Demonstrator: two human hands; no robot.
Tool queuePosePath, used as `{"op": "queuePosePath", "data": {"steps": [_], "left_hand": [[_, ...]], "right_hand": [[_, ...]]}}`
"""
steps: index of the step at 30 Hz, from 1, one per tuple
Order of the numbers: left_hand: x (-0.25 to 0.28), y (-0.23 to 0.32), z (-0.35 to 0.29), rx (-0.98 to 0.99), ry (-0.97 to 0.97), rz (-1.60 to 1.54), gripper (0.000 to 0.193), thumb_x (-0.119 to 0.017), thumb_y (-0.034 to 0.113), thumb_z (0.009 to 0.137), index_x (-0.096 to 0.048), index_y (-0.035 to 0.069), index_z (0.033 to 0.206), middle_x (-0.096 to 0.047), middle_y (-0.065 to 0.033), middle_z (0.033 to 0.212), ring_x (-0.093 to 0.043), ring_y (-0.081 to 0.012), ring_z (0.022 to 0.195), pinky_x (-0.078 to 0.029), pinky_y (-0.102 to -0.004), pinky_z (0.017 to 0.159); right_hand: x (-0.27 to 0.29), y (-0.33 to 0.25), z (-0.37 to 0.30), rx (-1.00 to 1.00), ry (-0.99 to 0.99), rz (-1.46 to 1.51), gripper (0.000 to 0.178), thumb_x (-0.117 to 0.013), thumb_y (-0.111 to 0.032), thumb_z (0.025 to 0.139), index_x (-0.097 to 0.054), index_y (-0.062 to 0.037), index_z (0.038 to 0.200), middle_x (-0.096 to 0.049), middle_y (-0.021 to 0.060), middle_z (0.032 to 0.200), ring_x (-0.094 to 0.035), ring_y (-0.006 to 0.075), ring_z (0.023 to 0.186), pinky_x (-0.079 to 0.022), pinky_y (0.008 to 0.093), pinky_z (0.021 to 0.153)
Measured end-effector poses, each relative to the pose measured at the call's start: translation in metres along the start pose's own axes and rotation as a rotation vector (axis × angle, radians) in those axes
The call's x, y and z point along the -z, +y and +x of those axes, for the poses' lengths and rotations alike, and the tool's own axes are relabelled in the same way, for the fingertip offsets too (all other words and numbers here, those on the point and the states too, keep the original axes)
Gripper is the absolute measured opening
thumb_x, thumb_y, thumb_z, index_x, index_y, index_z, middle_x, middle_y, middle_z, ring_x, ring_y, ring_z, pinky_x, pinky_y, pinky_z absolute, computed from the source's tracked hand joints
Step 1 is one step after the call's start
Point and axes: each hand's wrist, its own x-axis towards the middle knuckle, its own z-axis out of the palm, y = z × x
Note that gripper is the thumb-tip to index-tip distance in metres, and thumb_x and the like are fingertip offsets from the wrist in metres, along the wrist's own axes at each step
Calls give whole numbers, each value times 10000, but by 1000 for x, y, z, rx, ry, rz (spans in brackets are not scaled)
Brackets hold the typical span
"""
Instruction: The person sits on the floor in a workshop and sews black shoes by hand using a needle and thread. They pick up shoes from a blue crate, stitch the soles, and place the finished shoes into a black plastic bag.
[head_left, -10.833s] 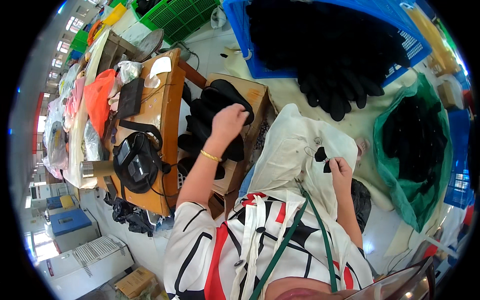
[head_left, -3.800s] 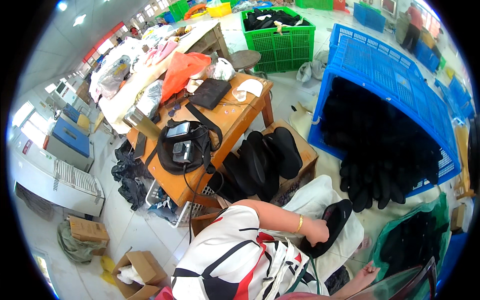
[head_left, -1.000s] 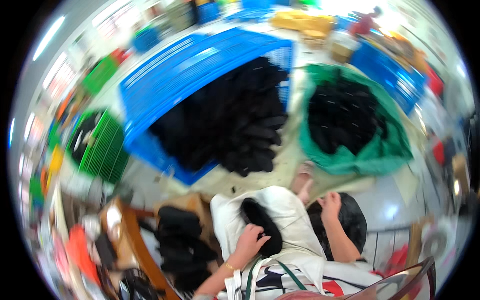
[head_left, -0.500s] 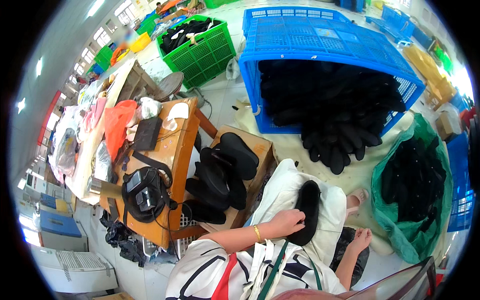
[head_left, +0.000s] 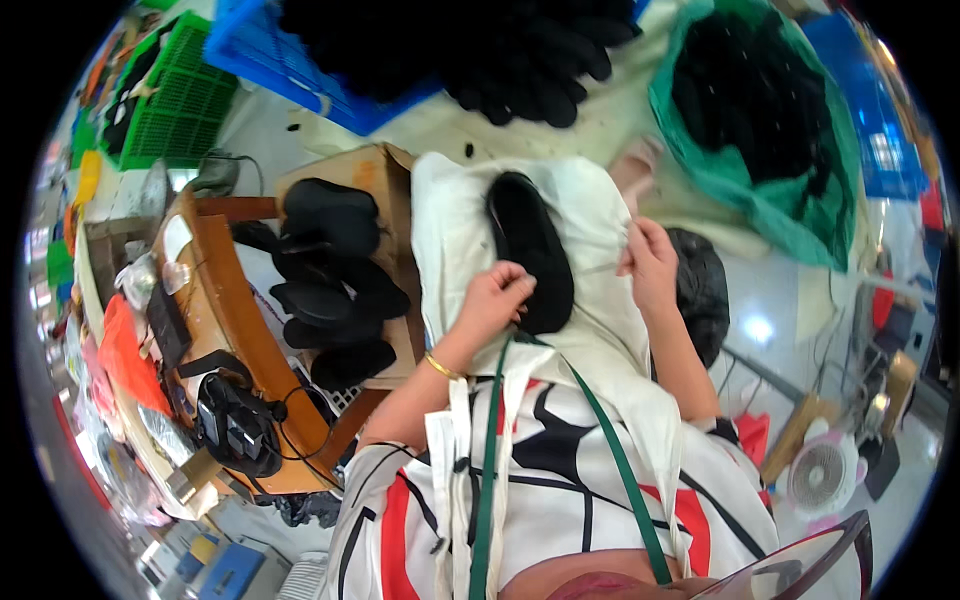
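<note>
In the head view, a black shoe (head_left: 540, 255) lies on the white apron (head_left: 450, 230) over the person's lap, its length running roughly from 11 to 5 o'clock. Reading the clock around that shoe, the left hand (head_left: 495, 300) is at its 8 o'clock edge, thumb and forefinger pinching the rim, a gold bracelet (head_left: 440, 366) at the wrist. The right hand (head_left: 652, 268) is raised at 3 o'clock, near the shoe but apart from it, with thumb and forefinger pressed together; anything between them is too small to tell.

At 9 o'clock, more black shoes (head_left: 335, 290) are heaped on a cardboard box (head_left: 393, 185). Beyond, between 8 and 9, the wooden surface (head_left: 235, 345) carries a black bag (head_left: 235, 425). A green crate (head_left: 180, 115) stands at 10. Toward 11 is a blue crate (head_left: 285, 75), with a dark pile (head_left: 520, 70) spilling from it to 12. At 2, a green sack (head_left: 690, 165) gapes around black contents. A black plastic bag (head_left: 703, 300) sits past the right hand, and a white fan (head_left: 823, 475) stands at 4.
</note>
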Motion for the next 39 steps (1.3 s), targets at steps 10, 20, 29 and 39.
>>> {"op": "queuePosePath", "data": {"steps": [10, 20, 29, 39], "left_hand": [[14, -3, 7, 131, -52, -268, 139, -632, 168, 934, -649, 47, 1000, -654, -23, 814, -578, -82, 607, -457, -191, 498], [18, -9, 9, 159, -78, -312, 158, -608, 140, 951, -631, 42, 1073, -666, -33, 826, -597, -90, 614, -473, -202, 499], [18, -10, 10, 156, -78, -332, 169, -620, 145, 945, -632, 45, 1081, -671, -38, 840, -603, -101, 621, -476, -207, 512], [7, -7, -4, 66, 5, -346, 171, -681, 155, 906, -658, 48, 1038, -632, 20, 833, -559, -58, 671, -424, -184, 535]], "right_hand": [[-60, -6, -49, -184, -423, -487, 153, -595, -135, 947, -643, -50, 1064, -578, -14, 693, -520, 49, 572, -423, 210, 531], [-60, 5, -51, 13, -462, -727, 129, -607, -132, 880, -648, -59, 978, -644, 146, 745, -618, 262, 602, -487, 326, 578], [-58, 10, -50, 104, -475, -723, 137, -605, -129, 874, -646, -48, 978, -660, 157, 783, -643, 285, 650, -497, 335, 595], [-57, 1, -47, -240, -502, -535, 117, -587, -101, 918, -643, -25, 987, -618, 42, 701, -579, 94, 590, -466, 252, 547]]}}
